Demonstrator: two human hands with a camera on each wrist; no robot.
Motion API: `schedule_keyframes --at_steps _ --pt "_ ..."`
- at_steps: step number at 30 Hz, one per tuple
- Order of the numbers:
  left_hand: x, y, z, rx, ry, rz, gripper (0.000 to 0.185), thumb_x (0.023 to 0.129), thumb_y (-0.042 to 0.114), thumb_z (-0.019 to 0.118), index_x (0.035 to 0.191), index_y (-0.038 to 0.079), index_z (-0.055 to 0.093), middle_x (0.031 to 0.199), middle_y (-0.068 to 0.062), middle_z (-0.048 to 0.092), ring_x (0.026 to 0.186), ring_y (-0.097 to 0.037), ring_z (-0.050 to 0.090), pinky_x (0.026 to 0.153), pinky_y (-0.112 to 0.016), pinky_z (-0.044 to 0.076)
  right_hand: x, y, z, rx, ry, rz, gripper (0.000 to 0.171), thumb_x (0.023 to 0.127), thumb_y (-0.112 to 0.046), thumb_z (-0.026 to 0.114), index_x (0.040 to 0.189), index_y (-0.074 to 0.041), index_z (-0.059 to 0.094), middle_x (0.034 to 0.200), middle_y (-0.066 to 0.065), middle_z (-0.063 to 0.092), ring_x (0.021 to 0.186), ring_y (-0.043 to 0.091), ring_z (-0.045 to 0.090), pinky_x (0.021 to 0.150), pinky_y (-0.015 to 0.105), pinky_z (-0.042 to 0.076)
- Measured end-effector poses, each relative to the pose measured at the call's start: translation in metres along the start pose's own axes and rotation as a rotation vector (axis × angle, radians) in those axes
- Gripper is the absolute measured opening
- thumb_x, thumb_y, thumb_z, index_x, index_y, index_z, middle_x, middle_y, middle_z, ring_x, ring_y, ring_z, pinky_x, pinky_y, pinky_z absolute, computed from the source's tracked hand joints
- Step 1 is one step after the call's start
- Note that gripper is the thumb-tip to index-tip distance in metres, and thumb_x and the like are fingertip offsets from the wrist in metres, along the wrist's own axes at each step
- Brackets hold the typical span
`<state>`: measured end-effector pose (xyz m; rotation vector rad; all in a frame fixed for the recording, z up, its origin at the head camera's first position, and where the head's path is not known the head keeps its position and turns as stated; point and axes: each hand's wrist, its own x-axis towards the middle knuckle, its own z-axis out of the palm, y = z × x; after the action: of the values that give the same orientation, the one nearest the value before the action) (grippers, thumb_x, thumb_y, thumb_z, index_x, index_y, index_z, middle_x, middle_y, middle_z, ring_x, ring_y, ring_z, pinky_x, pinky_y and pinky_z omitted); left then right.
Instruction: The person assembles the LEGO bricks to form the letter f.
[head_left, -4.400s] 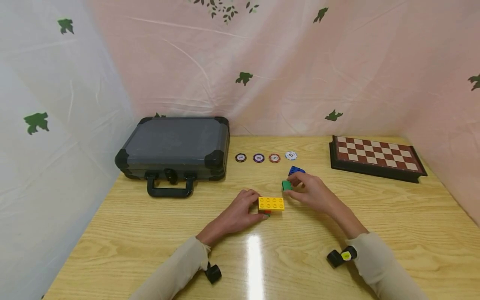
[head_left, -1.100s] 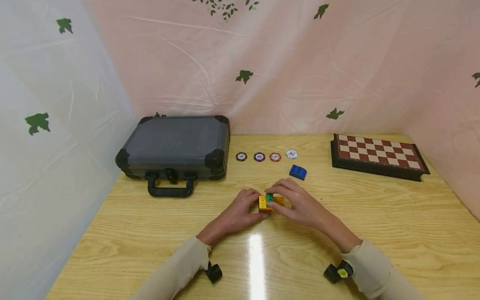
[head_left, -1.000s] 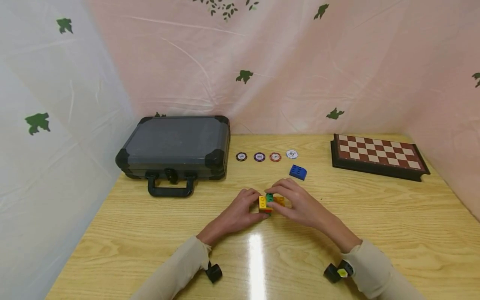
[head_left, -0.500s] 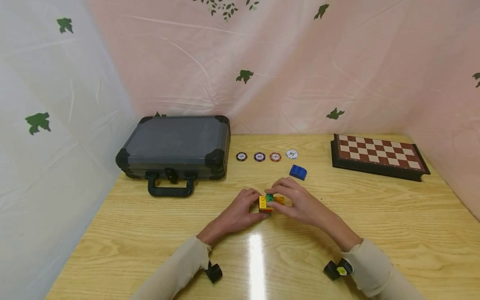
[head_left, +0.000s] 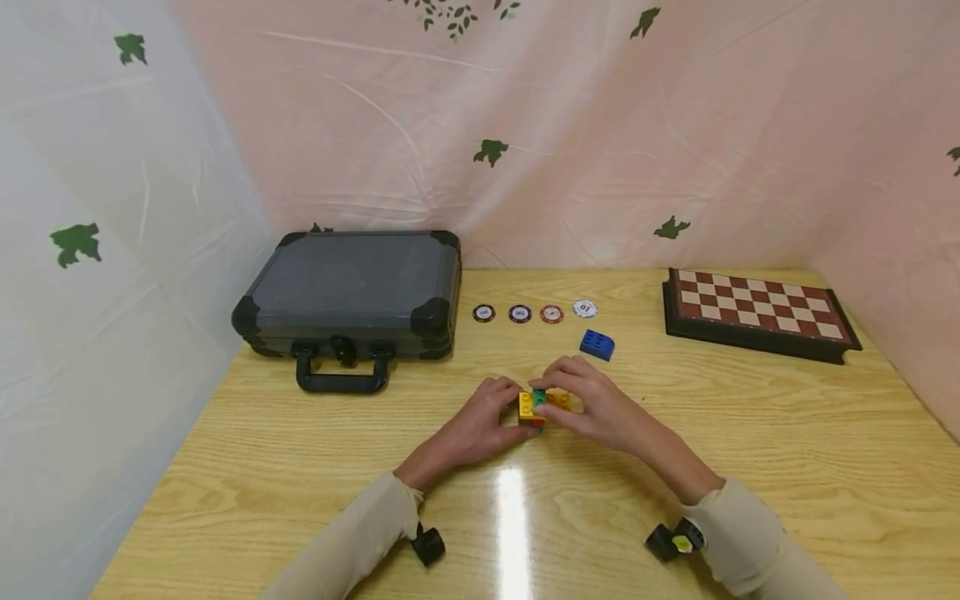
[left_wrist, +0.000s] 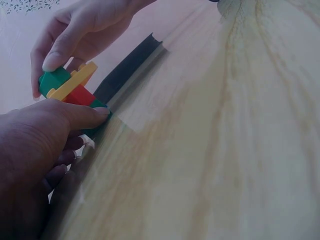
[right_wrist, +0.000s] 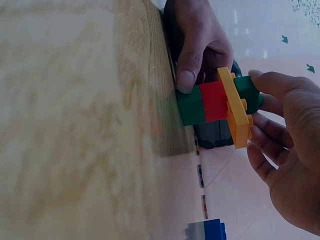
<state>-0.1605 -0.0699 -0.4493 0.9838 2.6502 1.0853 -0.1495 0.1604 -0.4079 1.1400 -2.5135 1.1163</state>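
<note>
A small brick stack [head_left: 542, 408] stands on the wooden table [head_left: 787, 450]: a green brick [right_wrist: 190, 107] at the bottom, then a red brick [right_wrist: 214, 101], then a long yellow brick [right_wrist: 235, 112]. A second green brick [right_wrist: 247, 92] sits on the yellow one. My left hand [head_left: 501, 410] grips the lower part of the stack, its thumb on the bottom green brick [left_wrist: 97, 106]. My right hand [head_left: 561, 393] pinches the top green brick [left_wrist: 52, 82] with fingers curled over it. A blue brick [head_left: 597, 344] lies loose behind the hands.
A closed dark case [head_left: 348, 292] with a handle lies at the back left. Several poker chips [head_left: 519, 313] lie in a row behind the blue brick. A chessboard [head_left: 757, 312] sits at the back right. Cloth walls enclose the table.
Since 4.4 s ago my right hand carried the green brick from the table onto the yellow brick. Over the last second both hands have hardly moved.
</note>
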Motion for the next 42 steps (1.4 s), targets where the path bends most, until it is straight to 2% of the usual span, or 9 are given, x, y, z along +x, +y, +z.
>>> schedule_keyframes --at_steps 10,20,30,42 --pt "-0.0002 0.0003 0.0 -0.007 0.002 -0.005 0.037 0.095 0.027 0.079 0.125 0.01 0.068 0.123 -0.003 0.061 0.109 -0.02 0.049 0.096 -0.039 0.045 -0.0025 0.0058 0.0034 0.065 0.021 0.0 0.026 0.09 -0.006 0.081 0.115 -0.006 0.075 0.112 0.0 0.063 0.103 0.018 0.058 0.085 0.037 0.053" --pt "0.0004 0.0011 -0.0006 -0.003 0.003 -0.011 0.035 0.095 0.03 0.078 0.123 0.011 0.069 0.123 -0.002 0.06 0.11 -0.02 0.049 0.096 -0.039 0.045 -0.0023 0.0063 0.0038 0.079 0.03 -0.01 0.027 0.089 -0.004 0.081 0.115 -0.005 0.075 0.112 0.001 0.063 0.103 0.019 0.058 0.084 0.043 0.054" --pt "-0.0006 0.0024 -0.0017 0.0 -0.002 -0.011 0.035 0.095 0.027 0.079 0.123 0.01 0.068 0.123 -0.003 0.061 0.111 -0.02 0.05 0.097 -0.04 0.045 -0.0027 0.0031 0.0033 0.062 0.014 0.036 0.031 0.091 -0.01 0.081 0.12 -0.003 0.073 0.114 -0.001 0.064 0.106 0.017 0.057 0.087 0.041 0.053" --pt "0.0005 0.0016 -0.001 0.008 0.011 0.012 0.034 0.094 0.025 0.08 0.122 0.01 0.069 0.121 -0.004 0.061 0.108 -0.02 0.05 0.094 -0.039 0.045 -0.0007 0.0005 -0.0016 0.009 -0.033 0.082 0.03 0.096 -0.019 0.077 0.123 -0.007 0.072 0.118 -0.003 0.065 0.113 0.017 0.054 0.093 0.047 0.05"
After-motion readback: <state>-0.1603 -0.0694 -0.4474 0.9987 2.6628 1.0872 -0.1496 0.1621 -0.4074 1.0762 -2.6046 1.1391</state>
